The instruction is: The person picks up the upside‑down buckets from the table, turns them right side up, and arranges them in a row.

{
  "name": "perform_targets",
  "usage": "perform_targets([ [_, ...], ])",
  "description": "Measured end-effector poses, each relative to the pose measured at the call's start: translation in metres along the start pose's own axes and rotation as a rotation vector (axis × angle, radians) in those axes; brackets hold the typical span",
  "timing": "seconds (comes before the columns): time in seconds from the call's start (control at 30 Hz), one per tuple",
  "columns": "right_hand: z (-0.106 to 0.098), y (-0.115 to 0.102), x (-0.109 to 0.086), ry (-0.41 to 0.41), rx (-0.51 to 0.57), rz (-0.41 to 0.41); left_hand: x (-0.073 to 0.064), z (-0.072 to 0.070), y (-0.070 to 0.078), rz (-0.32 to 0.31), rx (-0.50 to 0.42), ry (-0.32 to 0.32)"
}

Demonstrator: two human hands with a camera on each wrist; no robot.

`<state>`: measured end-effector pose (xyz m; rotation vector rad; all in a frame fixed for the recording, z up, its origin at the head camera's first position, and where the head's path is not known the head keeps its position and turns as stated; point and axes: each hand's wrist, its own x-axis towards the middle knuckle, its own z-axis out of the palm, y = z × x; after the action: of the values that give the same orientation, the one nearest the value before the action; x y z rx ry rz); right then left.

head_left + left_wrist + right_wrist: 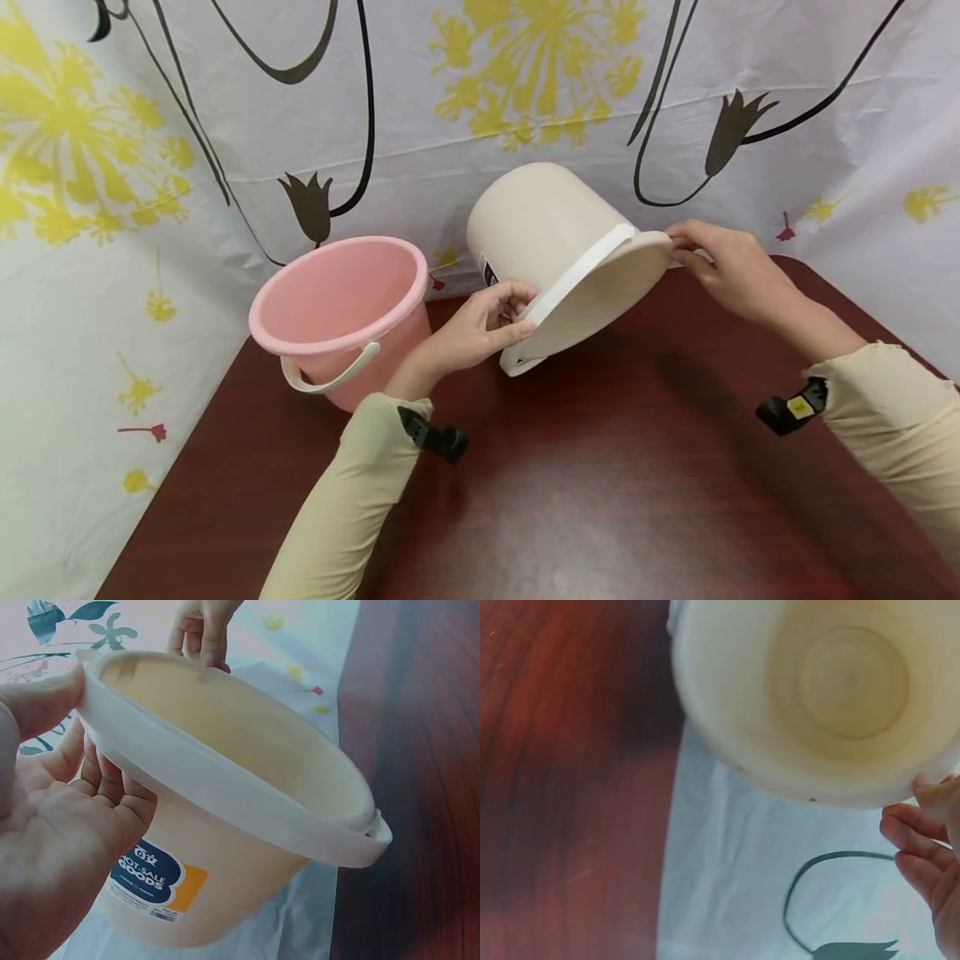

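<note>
A cream bucket (540, 221) is tipped over toward me, its mouth facing forward and down above the table. My left hand (483, 325) grips its rim and white handle (225, 799) at the left, thumb on one side and fingers curled on the other. At the right end of the rim, my right hand (738, 267) pinches the edge between thumb and fingers. The inside looks bare in the right wrist view, with a round ring on the bottom (855, 682). A blue and orange label (154, 877) shows on the outer wall.
A pink bucket (341, 292) stands upright at the left, its white handle (333, 375) hanging down in front. The dark red table (600, 483) stretches toward me. Behind it hangs a white cloth (420, 100) with yellow flowers.
</note>
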<state>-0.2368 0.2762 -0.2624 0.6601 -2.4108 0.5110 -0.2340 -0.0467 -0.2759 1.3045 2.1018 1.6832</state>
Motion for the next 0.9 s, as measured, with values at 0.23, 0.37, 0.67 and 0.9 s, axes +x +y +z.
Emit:
perform_targets([
  [0.23, -0.012, -0.013, 0.011, -0.028, -0.016, 0.003, -0.008, 0.002, 0.003, 0.054, -0.096, 0.009],
  [0.37, -0.018, -0.019, 0.016, -0.045, -0.020, -0.005, -0.012, 0.001, 0.005, 0.073, -0.160, 0.030],
  [0.67, -0.027, -0.029, 0.023, -0.053, 0.012, -0.009, -0.020, 0.003, 0.008, 0.036, -0.382, 0.090],
  [0.9, -0.032, -0.029, 0.027, -0.064, 0.080, 0.054, -0.023, 0.005, 0.005, 0.038, -0.543, 0.156],
])
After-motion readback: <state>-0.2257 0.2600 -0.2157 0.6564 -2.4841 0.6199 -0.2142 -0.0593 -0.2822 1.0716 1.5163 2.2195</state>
